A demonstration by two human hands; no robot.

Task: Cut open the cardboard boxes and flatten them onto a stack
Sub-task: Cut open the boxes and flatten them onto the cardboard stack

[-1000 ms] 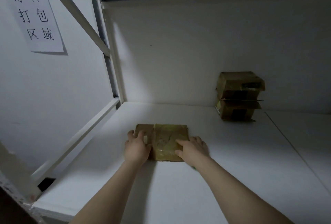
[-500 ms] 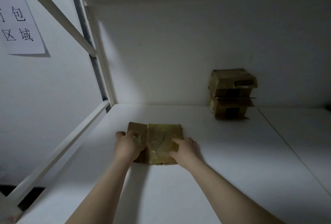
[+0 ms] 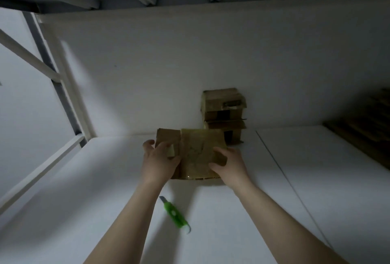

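Note:
A small brown cardboard box point(image 3: 197, 149) with shiny tape on top is lifted off the white table point(image 3: 232, 211), tilted toward me. My left hand point(image 3: 160, 158) grips its left side, thumb on top. My right hand point(image 3: 229, 163) holds its right side with the fingers curled round the edge. A green utility knife point(image 3: 174, 214) lies on the table between my forearms, blade end pointing away. Two more taped boxes point(image 3: 224, 108) stand stacked against the back wall.
A white back wall closes the table's far side. A white metal frame point(image 3: 63, 86) with a diagonal brace stands at the left. A dark brown stack of flat pieces point(image 3: 367, 128) sits at the far right. A seam point(image 3: 282, 171) runs across the table's right part.
Both hands have lifted the box off the table and raised it toward the back. The camera has tipped down, bringing the green knife into view.

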